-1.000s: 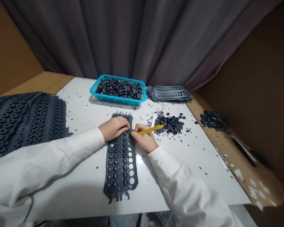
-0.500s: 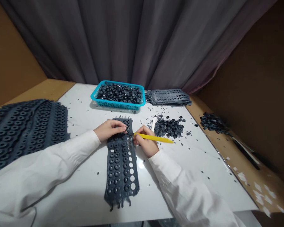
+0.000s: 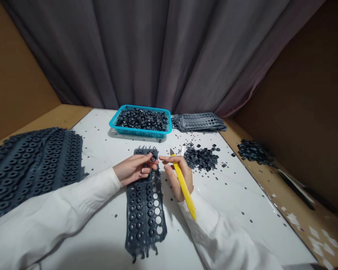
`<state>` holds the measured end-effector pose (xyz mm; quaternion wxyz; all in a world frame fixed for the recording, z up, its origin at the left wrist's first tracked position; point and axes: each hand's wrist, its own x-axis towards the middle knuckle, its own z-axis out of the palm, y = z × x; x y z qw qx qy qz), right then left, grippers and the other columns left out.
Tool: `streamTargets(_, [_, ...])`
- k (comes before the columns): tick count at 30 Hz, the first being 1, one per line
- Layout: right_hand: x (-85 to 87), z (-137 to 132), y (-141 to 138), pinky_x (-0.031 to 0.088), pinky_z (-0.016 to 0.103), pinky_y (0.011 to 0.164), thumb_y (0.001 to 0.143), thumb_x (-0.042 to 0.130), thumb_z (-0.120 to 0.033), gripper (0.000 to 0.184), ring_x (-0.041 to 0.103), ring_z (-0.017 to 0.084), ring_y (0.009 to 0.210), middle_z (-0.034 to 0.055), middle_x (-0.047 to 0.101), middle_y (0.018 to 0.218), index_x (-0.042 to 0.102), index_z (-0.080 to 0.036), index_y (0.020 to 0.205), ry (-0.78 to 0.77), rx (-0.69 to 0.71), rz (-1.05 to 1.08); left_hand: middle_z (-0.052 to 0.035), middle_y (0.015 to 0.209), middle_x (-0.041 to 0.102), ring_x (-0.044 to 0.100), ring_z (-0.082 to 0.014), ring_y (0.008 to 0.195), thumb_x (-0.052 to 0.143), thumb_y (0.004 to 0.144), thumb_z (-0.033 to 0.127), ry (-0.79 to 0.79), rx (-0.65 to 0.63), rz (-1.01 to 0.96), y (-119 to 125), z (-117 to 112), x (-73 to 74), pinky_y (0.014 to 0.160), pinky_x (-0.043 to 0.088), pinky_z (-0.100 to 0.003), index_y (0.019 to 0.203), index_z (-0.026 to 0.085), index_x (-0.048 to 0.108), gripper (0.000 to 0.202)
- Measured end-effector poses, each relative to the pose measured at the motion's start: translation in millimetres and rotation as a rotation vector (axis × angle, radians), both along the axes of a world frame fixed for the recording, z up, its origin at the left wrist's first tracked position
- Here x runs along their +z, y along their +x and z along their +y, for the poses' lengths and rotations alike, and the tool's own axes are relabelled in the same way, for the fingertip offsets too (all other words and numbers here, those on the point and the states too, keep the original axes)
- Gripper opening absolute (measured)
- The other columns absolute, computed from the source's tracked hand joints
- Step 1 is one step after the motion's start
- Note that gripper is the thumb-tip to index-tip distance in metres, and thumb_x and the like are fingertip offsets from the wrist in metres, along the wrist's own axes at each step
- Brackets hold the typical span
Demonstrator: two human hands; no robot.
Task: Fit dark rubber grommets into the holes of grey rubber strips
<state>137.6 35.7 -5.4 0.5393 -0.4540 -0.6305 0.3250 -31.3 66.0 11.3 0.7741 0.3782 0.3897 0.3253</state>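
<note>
Curtain [image 3: 141,56], dark grey, pleated, spanning the back. Side walls, brown: one at left [image 3: 19,67], one at right [image 3: 312,93], the latter in deep shade.

Tabletop [image 3: 231,195], white, glossy, sprinkled with dark flecks [image 3: 116,215]; brown boards show along its left and right edges. White scraps [image 3: 314,232] lie on the right board.

Stack of black ring-studded sheets [image 3: 39,161], at the table's left. Single black strip [image 3: 144,210], lengthwise before the person, under the left hand; rings in rows, with a line of open round holes along its right side.

Basket [image 3: 142,132], teal, perforated, at the back, filled with small black pieces [image 3: 142,118]. Grey punched sheets [image 3: 201,123], stacked just beside it, to the right.

Left hand [image 3: 136,167], above the strip's upper part: thumb and fingertips closed together on a small black ring [image 3: 153,158]. Right hand [image 3: 180,176], beside the strip: fingers wrapped round a yellow tool [image 3: 183,183], tilted, dark point upward; thumb and forefinger stand apart, the forefinger just beside the left fingertips, contact impossible to tell.

Loose dark pieces [image 3: 204,157], one heap, right of the right hand.
</note>
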Motion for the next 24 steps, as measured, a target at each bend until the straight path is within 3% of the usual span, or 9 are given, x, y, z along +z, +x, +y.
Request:
streamTargets(2, [-1.3, 2, 0, 0.049, 0.031, 0.073, 0.082, 0.055, -0.028, 0.009, 0.065, 0.019, 0.086, 0.0076, 0.07, 0.103, 0.048, -0.023, 0.086, 0.014, 0.021, 0.01, -0.0053, 0.072, 0.058, 0.034, -0.0053, 0.049, 0.055, 0.082, 0.042, 0.095, 0.039, 0.082, -2, 8, 0.7, 0.046, 0.027, -0.021, 0.081, 0.011, 0.061, 0.032])
streamTargets(4, [-4.5, 4, 0, 0.048, 0.032, 0.073, 0.083, 0.054, -0.028, 0.009, 0.065, 0.02, 0.088, 0.0084, 0.07, 0.103, 0.047, -0.023, 0.086, 0.0, -0.002, 0.016, -0.0049, 0.074, 0.062, 0.04, -0.0073, 0.052, 0.057, 0.079, 0.043, 0.31, 0.161, 0.264, -10, 30, 4.6, 0.047, 0.031, -0.022, 0.081, 0.012, 0.061, 0.032])
streamTargets(8, [-15.9, 12, 2, 0.047, 0.032, 0.071, 0.085, 0.05, -0.032, 0.01, 0.064, 0.02, 0.086, 0.0079, 0.07, 0.104, 0.047, -0.023, 0.085, -0.075, -0.061, 0.044, 0.0022, 0.085, 0.067, 0.053, -0.0086, 0.079, 0.05, 0.081, 0.036, 0.87, 0.49, 0.811, -43, 104, 21.7, 0.067, 0.039, -0.021, 0.094, 0.01, 0.061, 0.031])
streamTargets(11, [-24.5, 18, 5, 0.047, 0.031, 0.073, 0.085, 0.05, -0.032, 0.01, 0.064, 0.02, 0.085, 0.0072, 0.07, 0.103, 0.049, -0.022, 0.086, -0.108, -0.088, 0.059, 0.0038, 0.084, 0.066, 0.053, -0.0035, 0.082, 0.029, 0.086, 0.034, 0.941, 0.501, 0.962, -66, 152, 31.4, 0.075, 0.037, -0.019, 0.102, -0.002, 0.055, 0.047])
streamTargets(14, [-30.1, 24, 7, 0.046, 0.031, 0.074, 0.083, 0.05, -0.031, 0.018, 0.063, 0.021, 0.089, 0.0066, 0.07, 0.098, 0.055, -0.02, 0.096, -0.142, -0.083, 0.104, -0.0012, 0.095, 0.068, 0.056, -0.0043, 0.085, 0.027, 0.09, 0.03, 0.947, 0.441, 1.003, -78, 172, 30.4, 0.079, 0.039, -0.02, 0.108, -0.003, 0.051, 0.045])
streamTargets(17, [-34.0, 29, 9, 0.046, 0.029, 0.066, 0.082, 0.043, -0.027, 0.033, 0.061, 0.019, 0.074, 0.0029, 0.07, 0.082, 0.059, -0.019, 0.11, -0.219, -0.056, 0.182, -0.0111, 0.115, 0.062, 0.055, -0.013, 0.099, 0.041, 0.089, 0.022, 0.97, 0.437, 1.03, -80, 169, 24.1, 0.09, 0.04, -0.03, 0.115, 0.0, 0.048, 0.035])
streamTargets(20, [-37.4, 33, 10, 0.043, 0.027, 0.061, 0.076, 0.044, -0.022, 0.035, 0.056, 0.016, 0.064, 0.0012, 0.066, 0.071, 0.068, -0.019, 0.101, -0.289, -0.033, 0.146, -0.0104, 0.124, 0.056, 0.047, -0.0195, 0.113, 0.057, 0.08, 0.019, 1.062, 0.393, 1.035, -70, 146, 20.4, 0.102, 0.031, -0.037, 0.115, 0.008, 0.053, 0.036])
streamTargets(22, [-38.8, 35, 10, 0.041, 0.026, 0.058, 0.072, 0.046, -0.02, 0.03, 0.055, 0.016, 0.062, 0.0012, 0.064, 0.067, 0.071, -0.019, 0.089, -0.338, 0.011, 0.081, -0.0062, 0.116, 0.059, 0.048, -0.0197, 0.11, 0.061, 0.077, 0.022, 1.162, 0.271, 1.019, -56, 116, 19.6, 0.102, 0.032, -0.035, 0.104, 0.015, 0.06, 0.027])
streamTargets(24, [-39.0, 36, 10, 0.039, 0.025, 0.054, 0.069, 0.048, -0.019, 0.022, 0.052, 0.014, 0.056, -0.0005, 0.061, 0.06, 0.068, -0.018, 0.078, -0.367, 0.066, 0.055, -0.0057, 0.092, 0.063, 0.054, -0.02, 0.093, 0.056, 0.081, 0.026, 1.291, -0.007, 0.982, -37, 75, 17.7, 0.089, 0.04, -0.037, 0.086, 0.018, 0.062, 0.012])
